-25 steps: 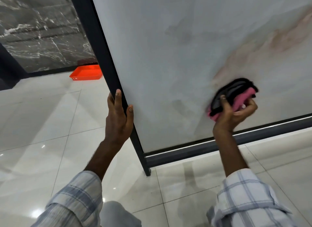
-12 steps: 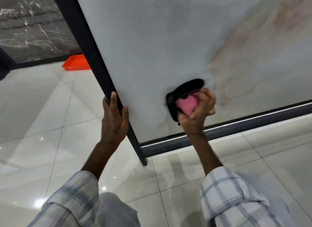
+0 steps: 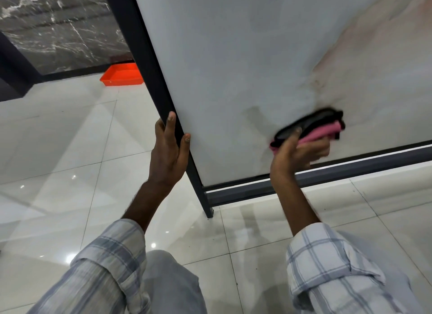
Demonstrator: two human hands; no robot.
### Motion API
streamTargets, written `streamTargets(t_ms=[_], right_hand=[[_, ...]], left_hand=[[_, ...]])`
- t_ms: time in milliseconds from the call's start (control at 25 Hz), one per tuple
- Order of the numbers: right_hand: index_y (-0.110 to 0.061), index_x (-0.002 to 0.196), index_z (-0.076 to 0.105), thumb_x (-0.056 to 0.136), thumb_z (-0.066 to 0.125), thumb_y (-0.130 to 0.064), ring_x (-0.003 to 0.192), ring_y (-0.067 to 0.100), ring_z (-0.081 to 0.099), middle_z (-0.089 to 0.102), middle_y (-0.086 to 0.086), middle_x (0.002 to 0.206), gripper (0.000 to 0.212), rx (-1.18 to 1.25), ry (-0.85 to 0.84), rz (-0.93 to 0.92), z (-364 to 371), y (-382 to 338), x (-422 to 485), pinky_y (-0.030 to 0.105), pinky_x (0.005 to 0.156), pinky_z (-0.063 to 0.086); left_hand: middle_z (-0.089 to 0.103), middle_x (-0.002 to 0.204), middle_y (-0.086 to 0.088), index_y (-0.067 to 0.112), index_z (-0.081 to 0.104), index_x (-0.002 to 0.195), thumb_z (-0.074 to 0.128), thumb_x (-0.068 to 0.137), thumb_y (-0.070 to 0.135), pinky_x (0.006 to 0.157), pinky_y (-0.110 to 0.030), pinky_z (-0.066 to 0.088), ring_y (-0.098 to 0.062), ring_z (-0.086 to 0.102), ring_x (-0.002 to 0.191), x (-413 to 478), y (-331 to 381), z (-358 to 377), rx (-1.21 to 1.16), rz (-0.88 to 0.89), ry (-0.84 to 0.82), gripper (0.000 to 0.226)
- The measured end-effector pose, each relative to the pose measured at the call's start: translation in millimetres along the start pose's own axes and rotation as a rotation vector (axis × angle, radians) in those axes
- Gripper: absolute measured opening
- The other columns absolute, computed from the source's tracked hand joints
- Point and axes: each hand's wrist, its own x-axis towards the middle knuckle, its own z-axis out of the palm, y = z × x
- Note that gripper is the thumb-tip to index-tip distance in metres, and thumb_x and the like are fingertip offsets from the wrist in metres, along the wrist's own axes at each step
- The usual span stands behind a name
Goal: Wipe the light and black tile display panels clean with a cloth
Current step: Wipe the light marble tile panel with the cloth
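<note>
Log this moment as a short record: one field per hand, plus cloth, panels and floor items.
light panel: pale marble look, pinkish veining at right
left hand: grips the dark frame at the light panel's left edge
right hand: holds the cloth against the light panel, low down
cloth: pink and black, bunched
black panel: behind at left, neither hand on it
orange tray: on the floor beyond the dark frame

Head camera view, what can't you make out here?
Head view, all:
- Right hand: fingers motion-blurred against the cloth.
- Light panel: top and right cut off by picture edges.
- Orange tray: right end hidden behind the dark frame.
- Black panel: mostly cut off, upper left.
</note>
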Motion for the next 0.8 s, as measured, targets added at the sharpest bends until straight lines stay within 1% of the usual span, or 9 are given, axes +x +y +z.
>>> streamTargets(t_ms=[120,200,240,320,440,480,560,640,800], right_hand=[[0.004,0.136,0.045,0.077,0.065,-0.026,0.133,0.037,0.039,0.037,0.026,0.142,0.069,0.000,-0.167,-0.598,4,-23,-30,0.041,0.107,0.029],[-0.005,0.135,0.043,0.068,0.067,-0.021,0.131,0.037,0.039,0.036,0.022,0.141,0.073,-0.048,-0.249,-0.765,5,3,-26,0.042,0.113,0.027],[-0.008,0.135,0.041,0.070,0.067,-0.022,0.130,0.036,0.039,0.035,0.024,0.140,0.072,-0.054,-0.239,-0.742,5,20,-20,0.046,0.115,0.030],[-0.006,0.143,0.036,0.082,0.067,-0.035,0.132,0.036,0.040,0.036,0.030,0.142,0.074,-0.056,-0.144,-0.379,1,50,-17,0.055,0.115,0.032],[-0.008,0.156,0.026,0.099,0.057,-0.051,0.136,0.037,0.042,0.036,0.021,0.150,0.078,-0.044,-0.038,0.457,-1,65,-38,0.046,0.107,0.035],[-0.007,0.155,0.026,0.101,0.055,-0.049,0.136,0.038,0.042,0.037,0.021,0.147,0.074,0.001,-0.032,0.583,1,63,-42,0.043,0.102,0.036],[-0.004,0.152,0.027,0.102,0.053,-0.047,0.135,0.038,0.041,0.036,0.022,0.144,0.071,0.036,-0.067,0.597,9,42,-47,0.043,0.101,0.036],[-0.006,0.146,0.029,0.095,0.055,-0.050,0.136,0.037,0.039,0.033,0.019,0.144,0.072,0.034,-0.091,0.278,16,8,-57,0.050,0.107,0.034],[-0.016,0.135,0.035,0.074,0.072,-0.036,0.128,0.036,0.044,0.031,0.011,0.140,0.074,-0.143,-0.272,-0.848,15,-13,-67,0.050,0.100,0.033]], left_hand=[[0.039,0.146,-0.033,0.062,-0.012,0.155,0.031,0.111,0.044,0.076,-0.042,0.053,-0.023,0.046,0.098,-1,0,6,0.015,0.020,0.022,0.064],[0.040,0.143,-0.033,0.063,-0.011,0.155,0.032,0.111,0.043,0.074,-0.042,0.052,-0.022,0.046,0.096,-2,0,7,-0.003,0.026,0.036,0.064],[0.039,0.144,-0.033,0.063,-0.011,0.155,0.032,0.111,0.042,0.076,-0.041,0.051,-0.023,0.046,0.099,-2,-2,8,-0.003,0.035,0.037,0.065],[0.038,0.145,-0.033,0.062,-0.011,0.155,0.033,0.111,0.040,0.083,-0.037,0.047,-0.023,0.044,0.107,-1,-4,8,-0.010,0.046,0.033,0.066],[0.038,0.146,-0.033,0.063,-0.010,0.155,0.033,0.112,0.040,0.089,-0.031,0.043,-0.021,0.045,0.110,-2,-4,10,-0.033,0.047,0.050,0.065],[0.039,0.145,-0.032,0.064,-0.009,0.154,0.033,0.112,0.042,0.090,-0.031,0.044,-0.020,0.045,0.111,-2,-4,9,-0.043,0.040,0.044,0.064],[0.039,0.145,-0.031,0.064,-0.009,0.154,0.033,0.111,0.044,0.089,-0.036,0.047,-0.019,0.047,0.112,-2,-4,6,-0.047,0.032,0.033,0.063],[0.039,0.145,-0.031,0.064,-0.010,0.154,0.032,0.111,0.045,0.085,-0.039,0.049,-0.018,0.048,0.106,-2,-4,4,-0.033,0.028,0.010,0.063],[0.039,0.145,-0.029,0.064,-0.010,0.154,0.031,0.111,0.046,0.074,-0.041,0.052,-0.009,0.045,0.089,-4,-3,7,-0.022,0.008,0.024,0.062]])
